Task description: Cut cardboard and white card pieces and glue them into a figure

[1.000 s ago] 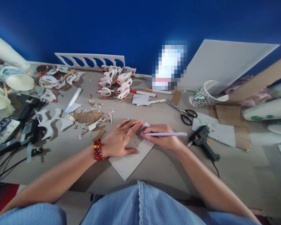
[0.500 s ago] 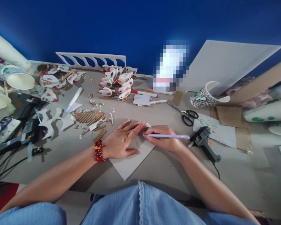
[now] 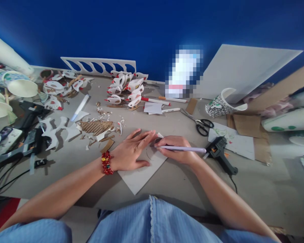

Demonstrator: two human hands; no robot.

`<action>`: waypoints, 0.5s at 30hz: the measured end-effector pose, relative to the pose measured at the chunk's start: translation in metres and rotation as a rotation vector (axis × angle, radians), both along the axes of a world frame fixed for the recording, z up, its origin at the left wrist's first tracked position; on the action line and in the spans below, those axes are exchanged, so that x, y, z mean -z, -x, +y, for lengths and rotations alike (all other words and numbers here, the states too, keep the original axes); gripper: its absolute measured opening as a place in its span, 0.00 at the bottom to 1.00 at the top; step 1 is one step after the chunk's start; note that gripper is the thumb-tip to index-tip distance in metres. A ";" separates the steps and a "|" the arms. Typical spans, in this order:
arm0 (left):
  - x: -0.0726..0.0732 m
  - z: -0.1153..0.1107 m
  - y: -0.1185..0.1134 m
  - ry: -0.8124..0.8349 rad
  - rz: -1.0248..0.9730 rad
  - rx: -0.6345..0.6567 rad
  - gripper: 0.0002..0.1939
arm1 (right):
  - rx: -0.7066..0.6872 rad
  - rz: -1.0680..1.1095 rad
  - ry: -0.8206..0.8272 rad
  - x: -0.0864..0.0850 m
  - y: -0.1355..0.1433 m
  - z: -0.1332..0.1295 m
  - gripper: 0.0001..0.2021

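My left hand (image 3: 133,152) lies flat on a white sheet of card or foam board (image 3: 139,180), fingers stretched out and thumb apart. A curved drawn line shows on the sheet beside the thumb. In my right hand (image 3: 178,148) is a slim pale purple pen (image 3: 190,149), its barrel pointing to the right. Its tip is hidden at the fingers, close to the sheet and my left fingertips. Beyond my hands stand several small white bird figures (image 3: 114,99) with red beaks.
To the right lie a glue gun (image 3: 221,153), black-handled scissors (image 3: 201,127) and a cut patterned paper cup (image 3: 215,105). Markers (image 3: 157,101) lie near the birds. Corrugated cardboard scraps (image 3: 97,128) and white cutouts (image 3: 53,131) are on the left, beside more glue guns (image 3: 31,141) and cables.
My right hand and the pen have shifted very slightly; the pen's back end sits a little lower and farther right. My left hand stays in place on the sheet.
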State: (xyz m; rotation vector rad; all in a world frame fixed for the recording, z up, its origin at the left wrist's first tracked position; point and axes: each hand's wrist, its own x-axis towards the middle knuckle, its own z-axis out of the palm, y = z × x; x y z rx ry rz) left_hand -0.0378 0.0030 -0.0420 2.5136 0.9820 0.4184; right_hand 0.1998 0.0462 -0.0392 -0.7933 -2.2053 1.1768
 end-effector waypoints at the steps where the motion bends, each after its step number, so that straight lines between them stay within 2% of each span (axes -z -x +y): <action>1: 0.000 0.000 0.000 -0.003 -0.001 -0.001 0.55 | -0.001 0.000 -0.002 0.000 0.000 0.000 0.06; 15: -0.002 0.001 -0.001 0.007 0.006 0.005 0.55 | -0.010 0.019 0.007 -0.002 0.002 0.000 0.05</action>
